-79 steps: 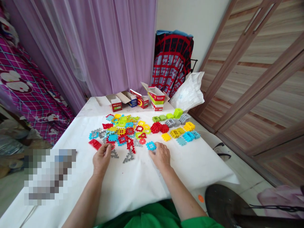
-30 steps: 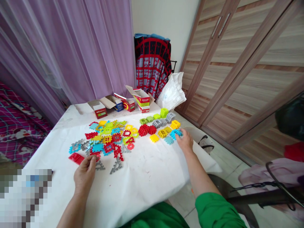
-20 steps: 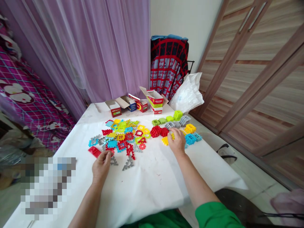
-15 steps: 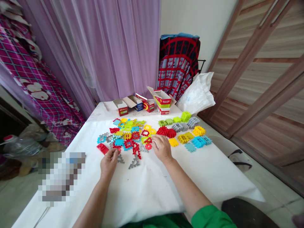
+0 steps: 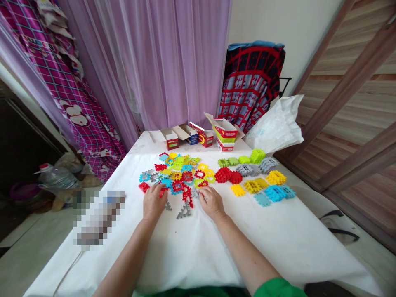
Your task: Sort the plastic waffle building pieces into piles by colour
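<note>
Drew right hand (image 5: pixel 213 203) back to right edge of loose pile (image 5: pixel 177 176) from blue stack (image 5: pixel 274 193) — curled, can't tell if pinching. Bent left hand (image 5: pixel 154 203) over red piece (image 5: pixel 163 192) at pile's near side, again can't tell. Puts both at loose pieces — not stacks.

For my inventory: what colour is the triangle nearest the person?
Grey; the triangle shows in the head view.
</note>
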The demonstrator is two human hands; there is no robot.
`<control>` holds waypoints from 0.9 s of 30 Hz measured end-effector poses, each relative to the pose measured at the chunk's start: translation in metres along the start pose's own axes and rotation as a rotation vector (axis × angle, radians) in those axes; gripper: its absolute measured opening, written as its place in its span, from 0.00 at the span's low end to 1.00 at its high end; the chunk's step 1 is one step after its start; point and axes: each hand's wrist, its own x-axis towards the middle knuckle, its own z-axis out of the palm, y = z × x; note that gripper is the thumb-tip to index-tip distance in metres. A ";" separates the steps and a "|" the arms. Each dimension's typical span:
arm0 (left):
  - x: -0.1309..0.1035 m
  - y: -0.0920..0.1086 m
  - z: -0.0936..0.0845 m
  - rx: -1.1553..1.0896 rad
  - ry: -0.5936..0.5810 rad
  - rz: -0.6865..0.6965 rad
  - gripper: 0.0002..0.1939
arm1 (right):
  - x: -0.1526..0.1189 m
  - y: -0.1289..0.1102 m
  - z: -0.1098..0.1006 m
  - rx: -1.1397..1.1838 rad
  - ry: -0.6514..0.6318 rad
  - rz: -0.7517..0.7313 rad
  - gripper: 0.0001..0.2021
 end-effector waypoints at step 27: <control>-0.029 0.030 0.006 -0.145 -0.139 0.251 0.25 | -0.009 -0.012 0.004 0.333 -0.018 0.233 0.12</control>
